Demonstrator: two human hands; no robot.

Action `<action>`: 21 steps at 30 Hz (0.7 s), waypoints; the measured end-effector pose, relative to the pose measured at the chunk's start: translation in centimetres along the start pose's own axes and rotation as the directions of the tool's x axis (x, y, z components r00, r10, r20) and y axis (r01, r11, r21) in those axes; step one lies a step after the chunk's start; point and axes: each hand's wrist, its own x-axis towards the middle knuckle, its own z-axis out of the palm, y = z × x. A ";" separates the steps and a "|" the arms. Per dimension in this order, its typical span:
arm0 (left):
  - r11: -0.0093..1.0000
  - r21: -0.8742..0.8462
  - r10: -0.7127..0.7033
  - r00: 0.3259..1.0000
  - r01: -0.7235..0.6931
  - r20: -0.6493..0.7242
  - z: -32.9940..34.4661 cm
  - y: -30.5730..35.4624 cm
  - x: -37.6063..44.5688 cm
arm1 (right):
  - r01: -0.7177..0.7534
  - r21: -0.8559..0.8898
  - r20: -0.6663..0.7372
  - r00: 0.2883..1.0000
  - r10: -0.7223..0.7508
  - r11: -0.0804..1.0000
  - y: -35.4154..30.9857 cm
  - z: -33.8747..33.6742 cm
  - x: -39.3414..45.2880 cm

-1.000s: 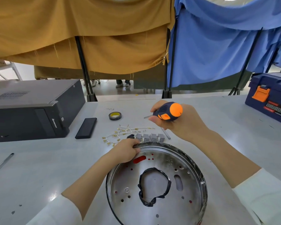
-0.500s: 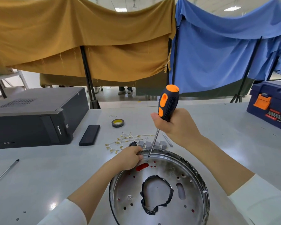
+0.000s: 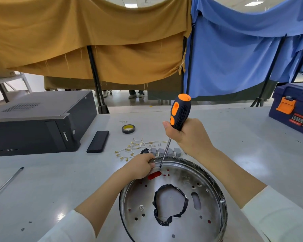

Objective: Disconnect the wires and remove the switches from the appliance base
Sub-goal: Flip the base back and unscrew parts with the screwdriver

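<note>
Now the big grey tabletop [image 3: 42,186] holds a round metal appliance base [image 3: 215,194], close to the person. Behind the base's far rim sit the grey switches [image 3: 165,151] in a row, and a heap of loose wires [image 3: 135,147] just left of them. The right hand [image 3: 191,135] is wrapped tight around the screwdriver [image 3: 179,114], whose tip touches the base near its far rim. The left hand [image 3: 140,165] curls over that rim, right beside the tip. If the tip slips, it could poke those fingers. The base could also slide on the smooth tabletop. Left of the base the tabletop has lots of room.
</note>
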 end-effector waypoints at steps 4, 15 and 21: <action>1.000 -0.001 -0.004 1.000 0.004 0.003 0.0 0.0 -0.1 | -0.012 -0.004 0.004 1.000 0.012 1.000 0.3 0.3 0.0; 1.000 0.000 -0.008 1.000 0.008 0.009 0.0 0.0 -0.1 | -0.019 -0.011 -0.013 1.000 0.019 1.000 0.8 0.7 0.1; 1.000 -0.002 -0.009 1.000 0.009 0.006 -0.1 0.0 -0.1 | -0.011 -0.015 -0.005 1.000 0.011 1.000 0.8 0.8 -0.1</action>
